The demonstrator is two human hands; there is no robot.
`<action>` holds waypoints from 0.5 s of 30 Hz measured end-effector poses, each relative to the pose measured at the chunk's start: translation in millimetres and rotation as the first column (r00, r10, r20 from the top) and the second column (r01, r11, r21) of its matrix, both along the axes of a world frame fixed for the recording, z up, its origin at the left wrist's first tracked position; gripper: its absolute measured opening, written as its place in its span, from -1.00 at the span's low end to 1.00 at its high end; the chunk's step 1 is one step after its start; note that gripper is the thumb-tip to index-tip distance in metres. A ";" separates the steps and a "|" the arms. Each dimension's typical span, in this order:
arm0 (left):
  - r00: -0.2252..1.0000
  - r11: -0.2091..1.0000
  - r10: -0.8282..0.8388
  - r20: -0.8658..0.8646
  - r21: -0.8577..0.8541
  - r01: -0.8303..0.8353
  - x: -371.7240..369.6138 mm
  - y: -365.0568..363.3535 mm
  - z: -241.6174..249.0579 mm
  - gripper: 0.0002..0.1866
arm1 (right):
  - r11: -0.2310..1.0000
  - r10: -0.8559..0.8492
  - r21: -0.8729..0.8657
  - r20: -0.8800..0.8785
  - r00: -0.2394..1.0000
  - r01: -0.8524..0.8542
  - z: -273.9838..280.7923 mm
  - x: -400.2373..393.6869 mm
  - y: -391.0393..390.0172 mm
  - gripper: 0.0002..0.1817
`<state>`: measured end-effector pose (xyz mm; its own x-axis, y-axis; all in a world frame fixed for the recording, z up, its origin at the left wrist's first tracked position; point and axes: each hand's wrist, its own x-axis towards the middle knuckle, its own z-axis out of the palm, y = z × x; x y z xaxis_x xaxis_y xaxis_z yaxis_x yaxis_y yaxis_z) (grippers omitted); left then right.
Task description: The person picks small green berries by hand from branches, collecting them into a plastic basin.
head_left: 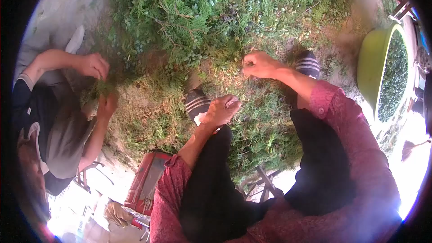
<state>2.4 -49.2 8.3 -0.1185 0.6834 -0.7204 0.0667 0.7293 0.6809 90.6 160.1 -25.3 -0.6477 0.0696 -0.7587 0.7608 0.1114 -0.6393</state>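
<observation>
My left hand is over my left shoe, its fingers curled in and the thumb pressed against them. Farther forward and to the right, my right hand is closed in a fist above the ground litter. Whatever either hand holds is hidden or too small to name. Ahead of both lies a big heap of green conifer branches, dotted with bluish-green cones or berries. Loose sprigs cover the ground between my feet.
At left, a seated person's hands work at some sprigs. A yellow-green tub at right holds many small green pieces. A red bag or case lies behind my left leg. Stool legs show below me.
</observation>
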 end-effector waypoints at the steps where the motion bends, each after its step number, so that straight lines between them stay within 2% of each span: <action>1: 1.000 1.000 0.004 0.002 0.005 -0.004 -1.6 5.4 3.7 -0.70 | 1.000 0.004 0.005 0.002 1.000 -0.004 1.5 7.8 2.5 -0.88; 3: 0.997 0.997 0.069 -0.019 -0.044 -0.070 -5.7 13.6 9.2 -0.71 | 0.940 -0.285 -0.185 0.043 0.958 0.288 3.4 23.9 11.2 -0.88; 5: 0.995 0.996 0.090 -0.042 -0.019 -0.091 -2.8 11.0 -2.4 -0.70 | 0.932 -0.274 -0.233 0.046 0.961 0.277 0.8 25.6 18.3 -0.89; 6: 0.996 0.998 0.068 -0.059 -0.011 -0.069 -1.3 12.8 -3.7 -0.69 | 0.988 -0.155 -0.022 -0.158 0.975 0.153 -2.4 21.7 15.1 -0.91; 7: 0.996 0.999 0.044 -0.078 -0.003 -0.045 0.3 15.1 -4.5 -0.69 | 0.975 0.009 0.211 -0.324 0.946 0.063 -6.1 17.2 11.1 -0.92; 8: 0.996 0.999 0.038 -0.081 -0.003 -0.038 1.7 17.5 -4.9 -0.69 | 0.975 0.003 0.210 -0.328 0.945 0.070 -11.5 12.1 3.9 -0.92; 10: 0.991 0.999 -0.032 -0.127 0.014 0.034 2.9 23.2 -4.6 -0.66 | 0.909 0.223 0.410 -0.330 0.917 -0.074 -18.7 -0.6 -14.6 -0.88; 11: 0.990 0.999 -0.043 -0.132 0.014 0.045 3.1 25.9 -3.8 -0.66 | 0.910 0.213 0.410 -0.335 0.918 -0.062 -18.6 -4.6 -21.3 -0.88; 13: 0.997 1.000 -0.002 -0.082 -0.029 -0.001 4.1 30.7 -1.2 -0.64 | 0.774 0.425 0.615 -0.327 0.844 -0.151 -16.0 -9.2 -31.7 -0.85; 14: 0.993 1.000 -0.021 -0.115 -0.008 0.020 4.8 30.7 -3.0 -0.65 | 0.725 0.446 0.688 -0.429 0.785 -0.036 -20.7 -7.1 -34.6 -0.89; 15: 0.993 1.000 -0.022 -0.115 -0.008 0.022 4.9 29.6 -5.3 -0.65 | 0.725 0.445 0.688 -0.429 0.786 -0.034 -21.4 -5.7 -33.8 -0.89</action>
